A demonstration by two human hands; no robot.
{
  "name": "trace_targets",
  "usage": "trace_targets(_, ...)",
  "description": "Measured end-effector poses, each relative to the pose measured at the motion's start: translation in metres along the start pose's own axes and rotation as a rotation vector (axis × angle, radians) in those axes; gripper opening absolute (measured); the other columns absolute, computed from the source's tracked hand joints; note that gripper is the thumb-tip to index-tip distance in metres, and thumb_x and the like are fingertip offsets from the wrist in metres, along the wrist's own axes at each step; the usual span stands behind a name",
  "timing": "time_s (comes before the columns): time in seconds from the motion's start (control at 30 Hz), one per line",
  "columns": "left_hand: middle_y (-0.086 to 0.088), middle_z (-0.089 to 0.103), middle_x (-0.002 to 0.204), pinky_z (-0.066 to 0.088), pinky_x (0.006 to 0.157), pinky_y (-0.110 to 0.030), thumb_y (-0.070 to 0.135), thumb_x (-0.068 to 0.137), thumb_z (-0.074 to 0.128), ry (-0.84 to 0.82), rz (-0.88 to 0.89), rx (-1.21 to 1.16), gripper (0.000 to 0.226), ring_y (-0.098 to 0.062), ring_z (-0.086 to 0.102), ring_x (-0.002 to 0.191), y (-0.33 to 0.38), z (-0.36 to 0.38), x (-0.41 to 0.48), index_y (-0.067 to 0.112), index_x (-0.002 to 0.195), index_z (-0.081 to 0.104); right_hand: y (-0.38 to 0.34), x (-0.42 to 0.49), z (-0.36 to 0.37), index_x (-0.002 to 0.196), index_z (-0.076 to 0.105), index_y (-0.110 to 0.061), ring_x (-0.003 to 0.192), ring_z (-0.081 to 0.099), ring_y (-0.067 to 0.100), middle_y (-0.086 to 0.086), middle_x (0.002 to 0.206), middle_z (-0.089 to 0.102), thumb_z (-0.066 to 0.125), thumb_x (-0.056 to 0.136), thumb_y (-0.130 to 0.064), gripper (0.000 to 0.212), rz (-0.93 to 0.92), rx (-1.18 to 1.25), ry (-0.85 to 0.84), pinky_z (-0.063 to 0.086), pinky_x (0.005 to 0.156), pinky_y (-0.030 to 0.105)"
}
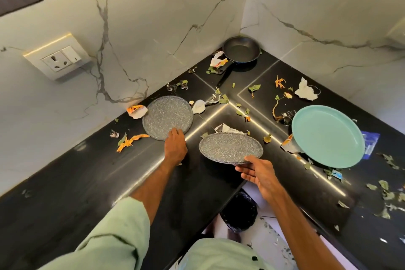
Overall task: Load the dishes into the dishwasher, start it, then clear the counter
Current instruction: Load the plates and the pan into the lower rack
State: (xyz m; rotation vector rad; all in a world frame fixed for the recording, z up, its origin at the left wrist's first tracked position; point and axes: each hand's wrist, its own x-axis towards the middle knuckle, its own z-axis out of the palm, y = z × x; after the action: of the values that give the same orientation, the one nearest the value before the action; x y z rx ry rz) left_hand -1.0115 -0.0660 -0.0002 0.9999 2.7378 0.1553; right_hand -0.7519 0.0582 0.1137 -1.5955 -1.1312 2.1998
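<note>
Two grey speckled plates are on the black corner counter [72,182]. The left grey plate [167,114] lies flat, and my left hand [175,148] touches its near rim with the fingertips. The right grey plate [230,148] is tilted up off the counter; my right hand [259,174] pinches its near rim, thumb on top and fingers beneath. A large teal plate [328,136] rests tilted on scraps at the right. A black frying pan [241,49] stands in the far corner, handle pointing toward me.
Torn paper, wrappers, leaves and orange peel are scattered over the counter, thickest at the right. A wall socket [59,59] sits on the marble wall at the left. A bin with a black bag [240,212] stands on the floor below the counter's inner corner.
</note>
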Motion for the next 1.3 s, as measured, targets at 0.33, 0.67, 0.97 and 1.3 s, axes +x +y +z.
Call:
trace_targets(0.33, -0.007, 0.058, 0.093, 0.047, 0.073, -0.043, 0.03, 0.096, 0.046, 0.046, 0.254, -0.125, 0.026, -0.028, 0.054, 0.088, -0.004, 0.034, -0.092, 0.011, 0.089, 0.062, 0.006, 0.005, 0.013, 0.102, 0.064, -0.001, 0.07, 0.074, 0.022, 0.014, 0.08, 0.076, 0.059, 0.096, -0.012, 0.014, -0.024, 0.005, 0.045, 0.056, 0.055, 0.025)
trace_targets(0.67, -0.017, 0.061, 0.11, 0.048, 0.074, -0.042, 0.017, 0.089, 0.063, -0.017, -0.431, -0.431, 0.027, -0.035, 0.061, 0.096, -0.044, 0.004, -0.068, 0.005, 0.111, 0.053, 0.019, 0.005, 0.02, 0.101, 0.064, -0.001, 0.072, 0.075, 0.024, 0.015, 0.083, 0.075, 0.06, 0.096, -0.012, 0.013, 0.003, -0.014, 0.077, 0.057, 0.055, 0.026)
trace_targets(0.97, 0.0, 0.039, 0.05, 0.031, 0.05, -0.027, 0.018, 0.07, 0.066, -0.141, -0.451, -0.701, 0.022, -0.014, 0.036, 0.05, -0.047, -0.028, -0.034, 0.016, 0.053, 0.053, 0.019, 0.006, 0.017, 0.098, 0.063, -0.002, 0.071, 0.074, 0.024, 0.015, 0.08, 0.074, 0.059, 0.096, -0.01, 0.009, 0.012, 0.028, 0.097, 0.056, 0.054, 0.026)
trace_targets(1.3, -0.008, 0.052, 0.063, 0.037, 0.057, -0.034, 0.032, 0.094, 0.06, -0.011, -0.255, -0.877, 0.039, -0.017, 0.045, 0.058, -0.042, -0.079, -0.01, 0.0, 0.072, 0.064, 0.009, 0.003, 0.006, 0.089, 0.065, -0.004, 0.069, 0.072, 0.023, 0.018, 0.082, 0.075, 0.054, 0.095, -0.01, 0.014, -0.057, 0.09, 0.092, 0.054, 0.06, 0.029)
